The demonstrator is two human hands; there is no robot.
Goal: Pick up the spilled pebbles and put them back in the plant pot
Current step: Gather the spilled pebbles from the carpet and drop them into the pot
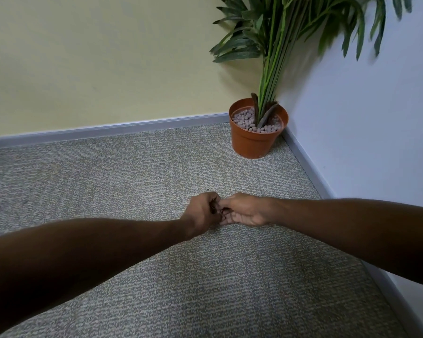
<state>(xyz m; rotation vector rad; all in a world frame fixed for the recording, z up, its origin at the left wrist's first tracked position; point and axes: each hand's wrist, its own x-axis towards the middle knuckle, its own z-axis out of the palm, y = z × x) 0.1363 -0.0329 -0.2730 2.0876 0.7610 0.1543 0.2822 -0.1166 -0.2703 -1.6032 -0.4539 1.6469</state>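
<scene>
My left hand and my right hand meet low on the grey carpet, fingertips touching. The left hand is curled into a loose fist, and a few dark pebbles show between its fingers. Beside it, my right hand rests on its edge on the carpet, cupped toward the left hand, with nothing visibly gripped. The orange plant pot stands in the corner beyond the hands, upright. Pale pinkish pebbles fill its top around the green plant stems. Whatever lies under the hands is hidden.
A yellow wall with a grey skirting strip runs along the back. A white wall closes the right side. The plant's leaves hang out above the pot. One tiny dark speck lies on the carpet just beyond the hands.
</scene>
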